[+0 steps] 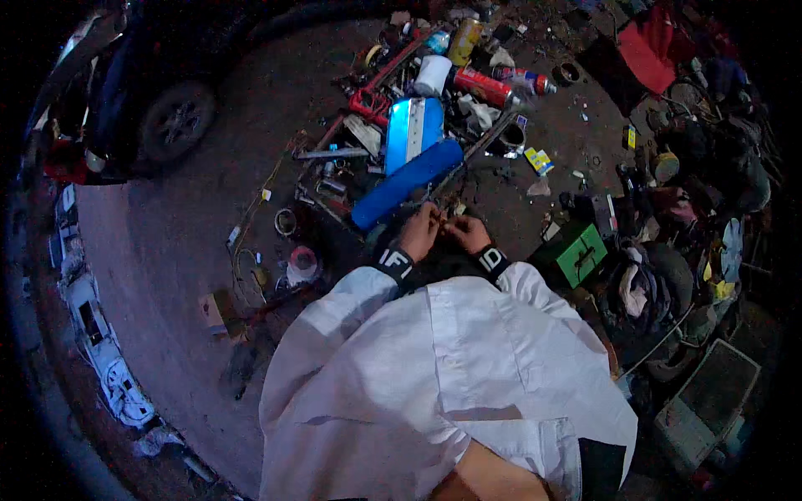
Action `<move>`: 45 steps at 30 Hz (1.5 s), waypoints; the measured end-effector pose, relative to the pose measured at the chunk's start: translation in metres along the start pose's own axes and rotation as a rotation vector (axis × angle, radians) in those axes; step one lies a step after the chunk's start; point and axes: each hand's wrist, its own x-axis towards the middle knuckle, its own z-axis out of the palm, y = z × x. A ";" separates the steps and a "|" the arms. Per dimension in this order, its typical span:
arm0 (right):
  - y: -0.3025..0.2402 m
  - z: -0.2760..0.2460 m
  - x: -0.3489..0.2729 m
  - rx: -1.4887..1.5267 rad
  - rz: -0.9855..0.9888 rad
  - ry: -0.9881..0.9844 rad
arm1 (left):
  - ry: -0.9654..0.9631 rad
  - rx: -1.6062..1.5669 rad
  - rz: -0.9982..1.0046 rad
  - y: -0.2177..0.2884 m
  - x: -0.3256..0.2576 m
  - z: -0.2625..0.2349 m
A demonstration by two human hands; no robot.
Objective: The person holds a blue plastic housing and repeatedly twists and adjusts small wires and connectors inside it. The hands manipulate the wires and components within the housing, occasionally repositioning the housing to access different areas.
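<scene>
My left hand and my right hand are close together in front of my body, fingers curled and pinched toward each other. Something small and brownish may sit between the fingertips, but it is too small and dark to name. Just beyond them lies a long blue cylinder, slanting up to the right. Behind that cylinder is a shiny blue case with a pale strip down its middle. Black bands with white lettering circle both my wrists, below white sleeves.
Cans, including a red spray can and a white canister, crowd the ground ahead among loose tools. A green metal box stands to my right, beside heaped parts. A dark vehicle's wheel is at far left. A cardboard box lies at left.
</scene>
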 end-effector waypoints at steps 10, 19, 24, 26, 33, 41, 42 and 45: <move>0.044 -0.009 0.006 0.092 0.004 -0.089 | -0.025 -0.059 0.008 -0.011 0.003 0.010; -0.009 -0.013 -0.008 0.381 0.093 -0.090 | -0.092 -0.178 -0.058 -0.014 0.009 0.012; 0.009 -0.013 -0.002 0.141 0.252 -0.071 | -0.134 -0.213 -0.120 -0.007 0.011 0.014; 0.034 -0.015 -0.005 0.123 0.143 -0.005 | -0.108 -0.237 -0.078 -0.004 0.011 0.016; -0.160 -0.102 -0.054 0.182 -0.207 0.426 | -0.184 -0.314 -0.089 -0.027 0.012 0.016; -0.337 -0.146 -0.165 -0.048 -1.356 0.862 | -0.110 -0.170 -0.074 0.000 0.011 0.009; -0.350 -0.144 -0.168 -0.081 -1.402 0.845 | -0.125 -0.147 -0.057 -0.016 0.012 0.025; -0.357 -0.138 -0.177 -0.034 -1.593 0.792 | 0.021 -0.222 0.024 -0.039 0.011 0.023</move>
